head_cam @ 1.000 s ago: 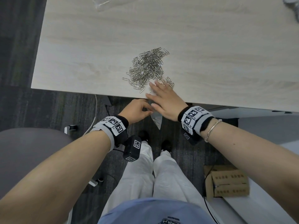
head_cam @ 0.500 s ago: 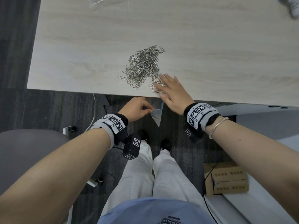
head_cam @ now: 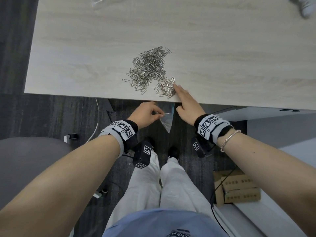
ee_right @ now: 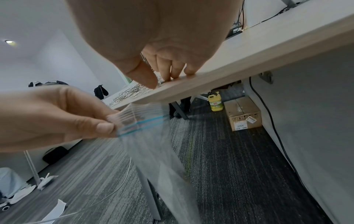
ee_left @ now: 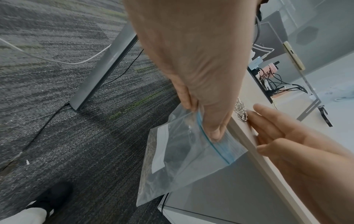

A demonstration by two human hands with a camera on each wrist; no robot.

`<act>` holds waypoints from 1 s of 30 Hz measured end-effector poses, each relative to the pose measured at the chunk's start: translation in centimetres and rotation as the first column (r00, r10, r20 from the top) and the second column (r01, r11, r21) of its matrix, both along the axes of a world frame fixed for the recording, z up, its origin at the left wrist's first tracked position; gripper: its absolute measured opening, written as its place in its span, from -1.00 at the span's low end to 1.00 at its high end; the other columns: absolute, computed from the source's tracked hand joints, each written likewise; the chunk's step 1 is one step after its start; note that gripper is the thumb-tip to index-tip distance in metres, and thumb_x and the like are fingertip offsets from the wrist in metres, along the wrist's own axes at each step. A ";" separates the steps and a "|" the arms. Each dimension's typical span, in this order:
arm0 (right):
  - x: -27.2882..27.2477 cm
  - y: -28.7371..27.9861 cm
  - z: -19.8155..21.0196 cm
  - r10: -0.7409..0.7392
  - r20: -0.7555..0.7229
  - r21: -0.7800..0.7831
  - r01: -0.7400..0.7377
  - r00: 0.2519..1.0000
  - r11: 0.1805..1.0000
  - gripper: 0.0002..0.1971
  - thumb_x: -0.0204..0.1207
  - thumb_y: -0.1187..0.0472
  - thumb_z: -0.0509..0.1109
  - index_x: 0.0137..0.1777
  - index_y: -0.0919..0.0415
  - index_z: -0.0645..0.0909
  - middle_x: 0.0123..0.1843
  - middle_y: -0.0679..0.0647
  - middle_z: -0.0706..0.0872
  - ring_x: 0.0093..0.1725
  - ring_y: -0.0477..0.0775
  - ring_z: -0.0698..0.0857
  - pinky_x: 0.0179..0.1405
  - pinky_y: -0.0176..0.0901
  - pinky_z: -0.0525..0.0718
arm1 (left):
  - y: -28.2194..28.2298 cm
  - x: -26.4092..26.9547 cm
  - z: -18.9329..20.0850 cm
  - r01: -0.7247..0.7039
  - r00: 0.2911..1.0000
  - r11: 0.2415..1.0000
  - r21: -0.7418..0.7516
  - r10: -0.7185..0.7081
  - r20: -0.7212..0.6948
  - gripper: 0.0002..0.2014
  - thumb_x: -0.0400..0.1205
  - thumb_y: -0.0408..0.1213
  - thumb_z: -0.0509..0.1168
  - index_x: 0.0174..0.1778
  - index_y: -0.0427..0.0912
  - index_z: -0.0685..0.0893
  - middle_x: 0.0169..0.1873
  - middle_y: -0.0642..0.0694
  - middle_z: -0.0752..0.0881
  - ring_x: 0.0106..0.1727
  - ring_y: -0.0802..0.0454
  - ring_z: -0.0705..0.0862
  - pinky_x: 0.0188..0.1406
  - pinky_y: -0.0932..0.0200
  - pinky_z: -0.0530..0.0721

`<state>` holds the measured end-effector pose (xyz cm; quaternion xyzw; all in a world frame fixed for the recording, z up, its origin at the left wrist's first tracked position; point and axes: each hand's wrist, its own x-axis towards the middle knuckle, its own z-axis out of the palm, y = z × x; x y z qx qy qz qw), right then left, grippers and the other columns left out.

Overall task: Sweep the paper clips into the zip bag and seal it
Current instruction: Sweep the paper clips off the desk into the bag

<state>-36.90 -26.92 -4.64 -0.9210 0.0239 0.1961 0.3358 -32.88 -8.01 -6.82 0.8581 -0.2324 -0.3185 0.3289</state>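
Pale wood-grain worktop (head_cam: 222,48), silver wire paper clips (head_cam: 148,69) heaped near its front edge.
Your left hand (head_cam: 145,113) pinches the clear blue-striped zip bag (ee_left: 182,159) below that edge as catcher; your right hand (head_cam: 186,103), fingers (ee_right: 162,71) straight, rakes clips toward it.

- I note a light wood-grain desk top (head_cam: 222,48) over a grey panel (ee_right: 316,106) beneath it.
- I see dark grey striped carpet (ee_left: 57,106), with a white cable (ee_left: 57,60) lying across it.
- A grey chair seat (head_cam: 25,159) stands at my left.
- A cardboard box (ee_right: 243,113) and a yellow bottle (ee_right: 215,103) sit on the floor under the desk.
- Walls are white; one ceiling lamp (ee_right: 8,41) is lit.
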 end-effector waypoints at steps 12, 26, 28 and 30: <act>-1.6 0.4 0.3 0.042 -0.071 0.004 -0.041 0.997 0.999 -0.26 0.50 0.45 0.07 0.65 -0.03 0.01 0.69 0.05 0.08 0.67 0.16 0.03 0.64 -0.03 0.10 | -0.3 -0.1 0.3 -0.028 0.999 0.999 -0.015 0.029 0.034 -0.86 0.56 -0.24 0.40 -0.03 -0.16 0.81 -0.24 -0.03 0.61 -0.14 0.05 0.59 -0.12 0.26 0.43; 2.4 -0.9 0.6 -0.095 0.113 0.048 0.090 0.989 0.995 -0.35 0.48 0.49 0.07 0.61 0.22 0.17 0.63 0.15 0.25 0.62 0.07 0.22 0.60 -0.22 0.07 | 0.0 0.0 0.5 -0.018 0.999 1.000 -0.012 0.018 0.048 -0.86 0.56 -0.22 0.41 -0.03 -0.14 0.81 -0.27 0.02 0.57 -0.21 0.13 0.55 -0.19 0.36 0.37; 3.5 -0.8 0.3 -0.071 0.061 0.024 0.070 0.996 0.997 -0.33 0.49 0.50 0.05 0.63 0.22 0.10 0.66 0.17 0.17 0.65 0.08 0.13 0.61 -0.22 0.00 | 0.2 0.0 0.5 -0.021 0.999 1.000 -0.015 0.022 0.044 -0.86 0.56 -0.22 0.41 -0.03 -0.14 0.81 -0.25 0.01 0.59 -0.20 0.13 0.55 -0.19 0.36 0.37; 4.1 -0.7 -0.1 -0.032 0.017 0.008 0.032 0.999 0.999 -0.31 0.48 0.50 0.04 0.64 0.19 0.05 0.68 0.19 0.10 0.67 0.11 0.05 0.64 -0.17 -0.05 | 0.4 0.0 0.5 -0.024 0.999 1.000 -0.013 0.025 0.042 -0.86 0.56 -0.22 0.41 -0.04 -0.14 0.82 -0.26 0.02 0.58 -0.19 0.13 0.55 -0.19 0.37 0.36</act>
